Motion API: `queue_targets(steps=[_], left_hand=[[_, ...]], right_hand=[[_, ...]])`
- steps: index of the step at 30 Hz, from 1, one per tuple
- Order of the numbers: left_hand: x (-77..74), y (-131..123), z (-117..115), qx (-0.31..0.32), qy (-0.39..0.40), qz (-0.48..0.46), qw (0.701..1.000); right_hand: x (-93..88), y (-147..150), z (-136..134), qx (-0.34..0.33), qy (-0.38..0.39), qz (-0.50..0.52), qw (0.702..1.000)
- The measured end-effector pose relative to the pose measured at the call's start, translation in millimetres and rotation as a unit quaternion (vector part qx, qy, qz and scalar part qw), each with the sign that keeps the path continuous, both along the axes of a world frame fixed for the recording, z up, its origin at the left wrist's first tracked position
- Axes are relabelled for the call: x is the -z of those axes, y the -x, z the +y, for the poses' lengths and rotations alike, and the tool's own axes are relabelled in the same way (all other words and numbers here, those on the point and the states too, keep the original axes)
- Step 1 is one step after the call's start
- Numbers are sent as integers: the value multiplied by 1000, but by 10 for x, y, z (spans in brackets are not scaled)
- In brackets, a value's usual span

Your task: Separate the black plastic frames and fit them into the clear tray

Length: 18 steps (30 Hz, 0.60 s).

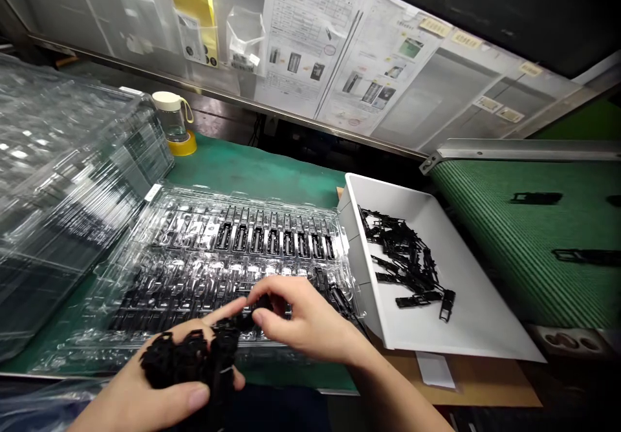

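My left hand [145, 390] is closed around a bunch of small black plastic parts [189, 357] near the bottom of the view. My right hand [301, 319] pinches one black part [262, 304] at its fingertips, just above the bunch. Both hands hover over the near edge of a clear plastic blister tray [145, 225] whose slots hold rows of the same black parts [272, 238].
A white bin [475, 315] with loose black parts [402, 257] stands to the right of the tray. Further right runs a green conveyor belt [509, 238] carrying a few parts. Stacked clear trays [63, 173] fill the left. A lidded jar [172, 121] stands at the back.
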<state>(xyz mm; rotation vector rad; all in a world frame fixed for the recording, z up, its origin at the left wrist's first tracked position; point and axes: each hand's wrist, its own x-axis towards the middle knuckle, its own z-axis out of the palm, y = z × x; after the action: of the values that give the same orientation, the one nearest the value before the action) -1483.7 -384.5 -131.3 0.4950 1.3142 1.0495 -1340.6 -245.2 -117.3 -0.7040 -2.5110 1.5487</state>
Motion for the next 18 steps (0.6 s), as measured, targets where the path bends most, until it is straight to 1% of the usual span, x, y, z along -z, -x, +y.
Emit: queue_targets(steps=[1, 2, 3, 4, 5, 6, 8, 9, 10, 11, 13, 14, 16, 18], left_hand=[[-13, -11, 17, 23, 1, -38, 999], [-21, -22, 27, 22, 9, -85, 996], [-23, -31, 30, -3, 22, -138, 990], [-18, -38, 27, -49, 43, -201, 977], [-8, -44, 22, -107, 60, -261, 958], [5, -48, 19, -163, 73, -306, 935], [25, -60, 25, -250, 73, -352, 899], [26, -69, 34, -273, 66, -361, 889], [20, -78, 44, -282, 59, -371, 883], [9, -86, 50, -289, 61, -379, 877], [-8, -85, 34, -311, 90, -368, 871], [3, -67, 5, -329, 105, -339, 875], [97, 17, -96, -361, 108, -265, 887], [287, 158, -230, -370, 73, -238, 895]], right_hand=[[-20, 32, -9, 39, 54, 34, 997], [-13, 62, -20, 84, 106, 68, 988], [14, 88, -36, 121, 155, 102, 975], [56, 107, -59, 148, 199, 130, 960], [105, 118, -92, 157, 239, 146, 947], [154, 123, -133, 151, 273, 146, 939], [236, 113, -225, 103, 337, 112, 929], [263, 102, -268, 74, 369, 92, 922], [279, 89, -304, 52, 398, 76, 913], [285, 74, -329, 46, 420, 70, 904], [272, 43, -347, 74, 452, 81, 885], [256, 27, -344, 96, 464, 88, 876], [212, -1, -331, 124, 491, 87, 858], [160, -24, -331, 126, 517, 65, 844]])
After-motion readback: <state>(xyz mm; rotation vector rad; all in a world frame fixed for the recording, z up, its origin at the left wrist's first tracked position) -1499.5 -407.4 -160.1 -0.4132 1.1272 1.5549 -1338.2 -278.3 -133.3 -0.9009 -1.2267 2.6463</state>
